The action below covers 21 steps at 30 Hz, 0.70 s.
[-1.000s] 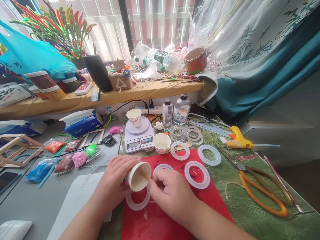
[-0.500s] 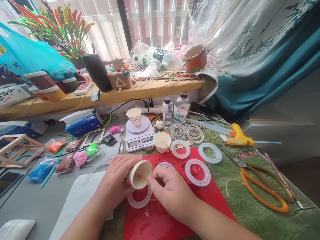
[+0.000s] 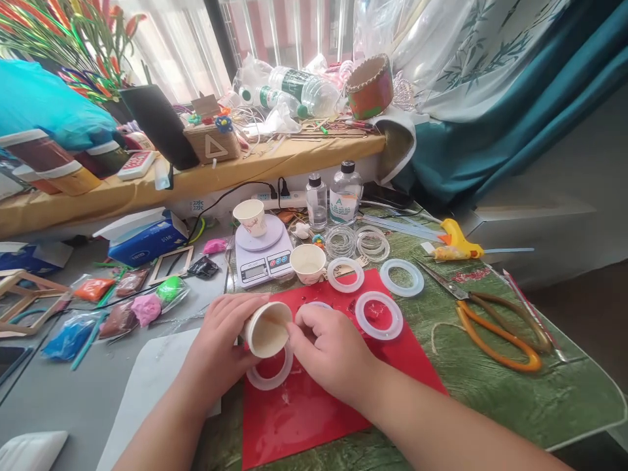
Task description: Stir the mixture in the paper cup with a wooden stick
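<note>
My left hand (image 3: 223, 333) wraps round a paper cup (image 3: 269, 330), tilted so that its mouth faces me. Inside the cup the pale wall shows a slight wet tint. My right hand (image 3: 331, 350) pinches a thin wooden stick (image 3: 283, 321) at the cup's rim; most of it is hidden by the fingers. Below the cup, a translucent ring mould (image 3: 271, 381) lies on a red sheet (image 3: 314, 418). Another ring mould (image 3: 379, 315) rests to the right on the sheet, and one more is partly covered by my right hand.
Behind the sheet stand a kitchen scale (image 3: 262, 258) bearing a paper cup (image 3: 249, 218), a second cup (image 3: 307, 263) and two clear bottles (image 3: 344, 196). To the right lie large scissors (image 3: 495, 330) and a yellow glue gun (image 3: 455, 243). Bagged clay (image 3: 69, 337) lies left.
The camera view has shifted, so the surroundings sit further left and higher. Both hands keep their hold at the tilted cup; its mouth has turned a little more towards me.
</note>
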Each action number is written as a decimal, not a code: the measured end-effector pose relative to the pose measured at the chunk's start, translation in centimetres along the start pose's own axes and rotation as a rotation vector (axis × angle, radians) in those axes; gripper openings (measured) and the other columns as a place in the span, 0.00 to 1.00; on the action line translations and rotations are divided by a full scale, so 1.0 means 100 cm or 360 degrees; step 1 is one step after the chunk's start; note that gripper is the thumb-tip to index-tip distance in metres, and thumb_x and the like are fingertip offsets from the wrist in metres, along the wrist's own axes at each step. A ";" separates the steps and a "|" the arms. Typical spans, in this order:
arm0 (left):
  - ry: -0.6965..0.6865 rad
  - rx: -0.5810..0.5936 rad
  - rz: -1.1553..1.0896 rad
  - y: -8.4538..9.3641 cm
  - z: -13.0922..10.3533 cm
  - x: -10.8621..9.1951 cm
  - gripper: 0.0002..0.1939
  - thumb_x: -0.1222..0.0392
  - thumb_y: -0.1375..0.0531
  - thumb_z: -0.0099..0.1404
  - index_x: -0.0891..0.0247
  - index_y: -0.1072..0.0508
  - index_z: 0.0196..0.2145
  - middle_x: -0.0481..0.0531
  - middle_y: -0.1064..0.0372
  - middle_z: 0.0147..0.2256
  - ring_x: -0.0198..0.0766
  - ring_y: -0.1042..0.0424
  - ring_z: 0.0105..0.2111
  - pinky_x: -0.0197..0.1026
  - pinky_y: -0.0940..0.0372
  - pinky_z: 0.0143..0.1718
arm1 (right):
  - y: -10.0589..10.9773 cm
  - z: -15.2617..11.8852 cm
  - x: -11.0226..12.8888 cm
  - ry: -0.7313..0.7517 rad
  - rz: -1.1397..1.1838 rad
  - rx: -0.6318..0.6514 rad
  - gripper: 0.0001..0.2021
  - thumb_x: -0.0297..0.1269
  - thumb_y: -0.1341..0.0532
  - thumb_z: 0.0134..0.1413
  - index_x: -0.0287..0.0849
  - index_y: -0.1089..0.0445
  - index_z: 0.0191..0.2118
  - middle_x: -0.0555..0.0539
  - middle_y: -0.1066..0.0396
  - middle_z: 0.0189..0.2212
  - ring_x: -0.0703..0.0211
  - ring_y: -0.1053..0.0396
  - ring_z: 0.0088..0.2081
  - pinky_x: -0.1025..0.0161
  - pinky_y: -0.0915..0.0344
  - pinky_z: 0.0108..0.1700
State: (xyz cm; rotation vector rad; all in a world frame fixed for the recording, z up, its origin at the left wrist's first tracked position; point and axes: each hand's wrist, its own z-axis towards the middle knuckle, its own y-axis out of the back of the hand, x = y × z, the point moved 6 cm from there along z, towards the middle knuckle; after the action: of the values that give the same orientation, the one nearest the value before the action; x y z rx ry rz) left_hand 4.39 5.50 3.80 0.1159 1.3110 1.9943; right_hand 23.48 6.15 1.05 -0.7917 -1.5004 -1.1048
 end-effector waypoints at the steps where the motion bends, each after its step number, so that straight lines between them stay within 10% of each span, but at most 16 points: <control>1: 0.0006 -0.0002 -0.0004 0.000 0.000 0.000 0.22 0.53 0.32 0.74 0.52 0.27 0.62 0.56 0.17 0.53 0.52 0.18 0.52 0.53 0.29 0.55 | 0.001 0.001 -0.002 -0.0035 0.0013 0.0001 0.16 0.36 0.38 0.64 0.47 0.41 0.26 0.55 0.37 0.23 0.61 0.40 0.28 0.63 0.45 0.31; 21: 0.0019 0.0036 0.0002 0.001 -0.002 0.004 0.25 0.53 0.31 0.74 0.52 0.29 0.65 0.57 0.18 0.56 0.53 0.19 0.54 0.54 0.29 0.58 | 0.010 0.001 0.000 -0.0044 0.0108 -0.0045 0.14 0.40 0.37 0.66 0.46 0.36 0.28 0.55 0.34 0.24 0.62 0.38 0.28 0.63 0.42 0.32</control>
State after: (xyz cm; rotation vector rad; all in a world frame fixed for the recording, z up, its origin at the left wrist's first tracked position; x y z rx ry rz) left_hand 3.94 5.58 3.62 0.1161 1.3416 1.9843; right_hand 24.33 6.59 1.26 -0.8745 -1.4728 -1.0704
